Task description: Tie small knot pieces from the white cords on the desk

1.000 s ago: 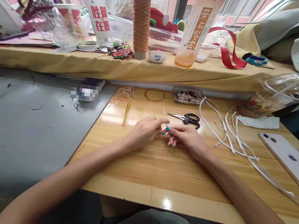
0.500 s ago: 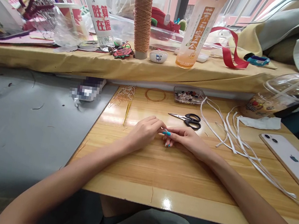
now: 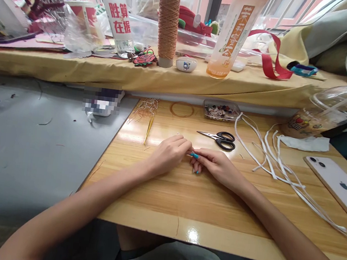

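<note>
On the desk (image 3: 159, 195), centre: I am seeing both hands meeting fingertip to fingertip.
Left hand (image 3: 168, 154): fingers are curling, pinching toward the right thumb; what sits in the pinch I cannot tell.
Right hand (image 3: 213, 163): fingers are closing around something small and hidden, its turquoise nails touching the left hand.
Scissors (image 3: 221, 139): lying just beyond the right hand, apart from it.
White cords (image 3: 270, 165): trailing to the right of that hand.
Phone (image 3: 339, 187): resting far right.

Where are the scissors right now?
The scissors lie on the wooden table, just beyond the right hand, in front of the bead tray.
</note>
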The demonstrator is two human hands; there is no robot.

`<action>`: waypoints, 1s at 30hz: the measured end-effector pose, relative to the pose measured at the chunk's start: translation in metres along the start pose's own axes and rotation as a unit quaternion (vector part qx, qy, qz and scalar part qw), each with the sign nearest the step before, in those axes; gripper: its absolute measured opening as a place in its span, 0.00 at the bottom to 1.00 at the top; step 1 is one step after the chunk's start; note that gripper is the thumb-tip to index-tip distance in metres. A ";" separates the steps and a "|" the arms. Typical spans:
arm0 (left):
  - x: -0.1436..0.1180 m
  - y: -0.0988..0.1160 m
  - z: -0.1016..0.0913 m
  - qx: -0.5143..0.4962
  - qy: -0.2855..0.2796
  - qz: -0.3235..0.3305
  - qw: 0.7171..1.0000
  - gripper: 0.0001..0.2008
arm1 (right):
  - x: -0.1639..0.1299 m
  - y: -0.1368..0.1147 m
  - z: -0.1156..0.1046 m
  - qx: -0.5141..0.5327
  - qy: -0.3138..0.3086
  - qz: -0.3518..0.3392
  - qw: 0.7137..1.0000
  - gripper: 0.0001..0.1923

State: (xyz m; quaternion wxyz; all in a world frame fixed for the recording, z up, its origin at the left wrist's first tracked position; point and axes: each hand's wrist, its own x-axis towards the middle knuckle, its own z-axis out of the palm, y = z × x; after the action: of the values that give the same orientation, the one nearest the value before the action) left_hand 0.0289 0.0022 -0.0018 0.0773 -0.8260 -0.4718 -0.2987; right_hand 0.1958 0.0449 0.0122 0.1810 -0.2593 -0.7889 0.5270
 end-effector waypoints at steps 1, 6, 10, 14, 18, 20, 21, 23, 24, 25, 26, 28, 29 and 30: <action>0.000 0.000 0.000 0.001 -0.001 -0.001 1.000 0.11 | 0.000 0.001 0.001 -0.018 0.011 -0.008 1.000 0.13; 0.000 -0.006 -0.003 0.052 -0.030 0.044 0.997 0.12 | 0.000 0.000 0.004 -0.156 0.098 -0.060 0.981 0.13; 0.001 -0.014 -0.005 0.131 -0.042 0.084 0.987 0.11 | -0.001 -0.002 0.003 -0.211 0.129 -0.072 0.966 0.12; 0.001 -0.017 -0.007 0.179 -0.037 0.106 0.977 0.12 | 0.000 -0.004 0.003 -0.233 0.135 -0.069 0.961 0.11; 0.002 -0.016 -0.008 0.195 -0.023 0.090 0.976 0.10 | 0.001 -0.003 0.001 -0.189 0.120 -0.035 0.974 0.12; 0.002 -0.015 -0.008 0.195 -0.011 0.083 0.977 0.09 | 0.002 -0.001 -0.001 -0.131 0.099 -0.012 0.986 0.12; 0.001 -0.015 -0.009 0.193 -0.008 0.087 0.977 0.08 | 0.002 -0.001 -0.002 -0.102 0.089 0.000 0.991 0.12; 0.001 -0.015 -0.009 0.190 -0.007 0.106 0.976 0.09 | 0.003 0.001 -0.003 -0.055 0.077 0.025 0.995 0.12; 0.001 -0.015 -0.009 0.190 -0.009 0.117 0.975 0.09 | 0.004 0.001 -0.004 -0.038 0.072 0.037 0.996 0.13; 0.001 -0.015 -0.009 0.192 -0.010 0.128 0.973 0.10 | 0.004 0.002 -0.004 -0.025 0.067 0.046 0.996 0.13; 0.001 -0.015 -0.010 0.193 -0.012 0.138 0.972 0.10 | 0.004 0.002 -0.004 -0.015 0.064 0.051 0.997 0.14; 0.001 -0.015 -0.010 0.187 -0.013 0.147 0.971 0.11 | 0.005 0.003 -0.003 -0.008 0.068 0.052 0.996 0.13; 0.001 -0.015 -0.009 0.178 -0.012 0.146 0.973 0.11 | 0.005 0.003 -0.002 -0.012 0.075 0.051 0.996 0.13; 0.001 -0.015 -0.009 0.164 -0.010 0.139 0.976 0.11 | 0.005 0.003 -0.002 -0.022 0.084 0.048 0.995 0.12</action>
State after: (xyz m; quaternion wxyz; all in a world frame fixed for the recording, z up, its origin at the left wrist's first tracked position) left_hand 0.0132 0.0078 0.0034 0.2479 -0.8626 -0.3954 -0.1952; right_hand 0.1934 0.0497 0.0105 0.2152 -0.3441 -0.7690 0.4940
